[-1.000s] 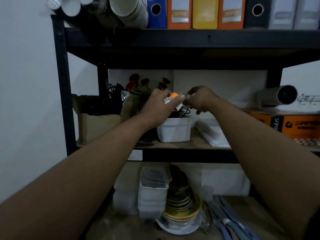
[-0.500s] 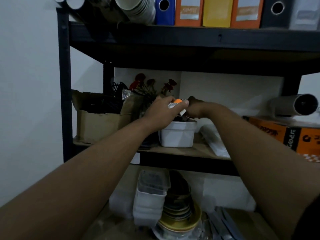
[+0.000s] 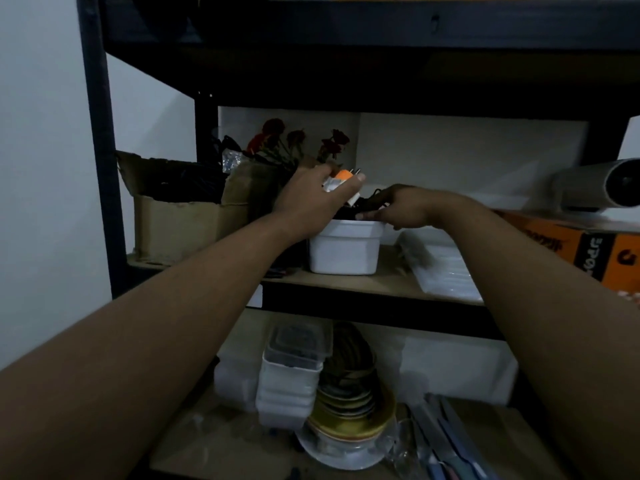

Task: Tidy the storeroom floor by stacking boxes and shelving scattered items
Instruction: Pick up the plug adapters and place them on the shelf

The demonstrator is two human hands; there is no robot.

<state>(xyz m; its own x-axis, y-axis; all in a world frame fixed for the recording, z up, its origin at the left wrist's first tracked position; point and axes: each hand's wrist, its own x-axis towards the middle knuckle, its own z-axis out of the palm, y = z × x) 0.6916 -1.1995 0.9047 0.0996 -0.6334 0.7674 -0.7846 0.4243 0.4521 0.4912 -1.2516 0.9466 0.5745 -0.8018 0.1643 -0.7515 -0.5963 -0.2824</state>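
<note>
While the left hand [image 3: 311,199] pinches the probably light, rigid orange-and-white plug [image 3: 341,180] by its body above the white tub [image 3: 346,251] at frame centre, the right hand [image 3: 405,211] rests on the limp black cable [image 3: 367,204], its grip too dim to tell.

Dim light here, I'm facing a black metal rack [image 3: 92,140] against a plain white wall [image 3: 38,150], its wooden shelf boards [image 3: 384,284] pale in the gloom

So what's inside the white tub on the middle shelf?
Dark cables poke above the rim of the white tub, against the right hand. The left hand grips an orange-and-white plug over it. Its walls hide anything deeper.
</note>
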